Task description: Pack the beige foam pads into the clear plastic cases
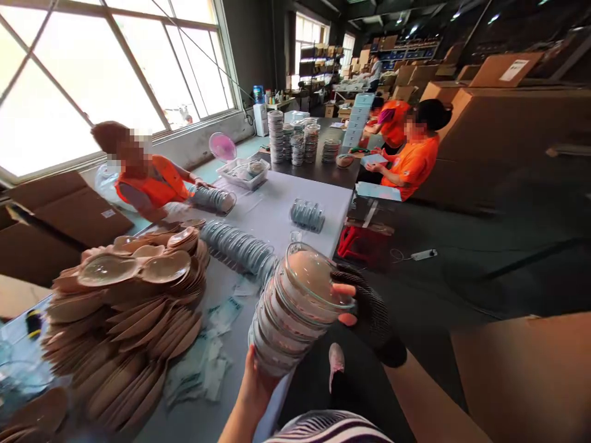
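Both hands clamp a leaning stack of glass lids (295, 307), left hand (253, 384) underneath, gloved right hand (364, 307) on top; likely heavy, slippery, breakable.

Grey table (272, 215); bowl heaps (124, 307); lid rows (240, 246)

Person holding a tilted stack of glass lids (295, 307) between both hands at a worktable (277, 212).

The left hand (253, 384) supports the stack's lower end; the right hand (364, 307), in a dark fingerless glove, grips the top lid. A heap of tan discs (124, 320) lies on the table beside it.
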Demonstrator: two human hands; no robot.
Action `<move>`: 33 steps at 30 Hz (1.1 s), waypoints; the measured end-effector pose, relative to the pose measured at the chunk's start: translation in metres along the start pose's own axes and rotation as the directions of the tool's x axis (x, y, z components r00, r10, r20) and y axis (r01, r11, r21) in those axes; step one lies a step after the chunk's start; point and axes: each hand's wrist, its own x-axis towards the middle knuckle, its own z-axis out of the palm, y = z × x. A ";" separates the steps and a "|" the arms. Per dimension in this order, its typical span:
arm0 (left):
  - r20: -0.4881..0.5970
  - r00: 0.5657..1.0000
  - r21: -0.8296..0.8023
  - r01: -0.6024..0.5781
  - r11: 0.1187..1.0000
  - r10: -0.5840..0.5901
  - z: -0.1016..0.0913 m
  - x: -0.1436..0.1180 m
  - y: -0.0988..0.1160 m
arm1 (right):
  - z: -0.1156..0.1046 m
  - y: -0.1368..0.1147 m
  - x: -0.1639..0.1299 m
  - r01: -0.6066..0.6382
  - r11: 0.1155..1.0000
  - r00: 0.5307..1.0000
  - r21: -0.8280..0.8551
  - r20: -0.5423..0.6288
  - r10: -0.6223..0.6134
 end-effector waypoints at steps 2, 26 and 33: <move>0.074 0.995 -0.091 -0.066 0.994 0.073 0.056 0.036 0.002 | -0.052 0.011 0.011 0.047 0.990 0.998 -0.135 -0.030 -0.051; 0.237 0.965 -0.229 -0.060 0.971 0.116 0.514 0.445 0.180 | -0.210 0.414 0.256 0.260 0.745 0.963 -0.615 0.218 -0.156; -0.064 0.996 -0.207 -0.079 0.975 0.067 0.530 0.505 0.232 | -0.165 0.539 0.319 0.205 0.786 0.968 -0.583 0.242 -0.073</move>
